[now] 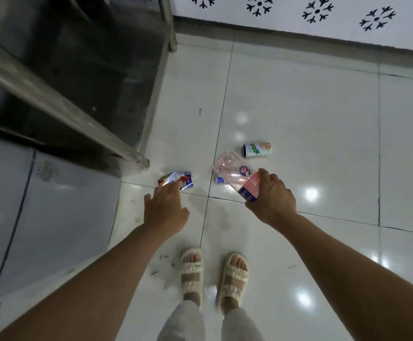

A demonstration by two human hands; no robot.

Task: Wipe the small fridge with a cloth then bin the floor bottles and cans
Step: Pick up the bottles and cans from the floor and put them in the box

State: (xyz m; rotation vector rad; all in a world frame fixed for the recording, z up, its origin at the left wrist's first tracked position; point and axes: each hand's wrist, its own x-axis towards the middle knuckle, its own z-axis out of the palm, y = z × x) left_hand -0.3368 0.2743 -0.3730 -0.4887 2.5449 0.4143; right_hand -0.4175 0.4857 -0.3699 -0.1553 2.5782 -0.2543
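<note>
My right hand (273, 196) grips the lower end of a crumpled clear plastic bottle (232, 172) with a pink label, above the white tiled floor. A small white object (219, 179) lies under the bottle, mostly hidden. My left hand (165, 209) reaches down with straight fingers over a crushed red, white and blue can (179, 179) on the floor; I cannot tell whether it touches it. A green and white can (258, 150) lies on its side just beyond the bottle. The small fridge (40, 207) shows its grey top at the left.
A steel table (60, 104) with a leg (142, 162) stands close to the crushed can at the left. A white patterned wall (323, 18) runs across the top. My feet in pale sandals (213, 276) stand below the hands.
</note>
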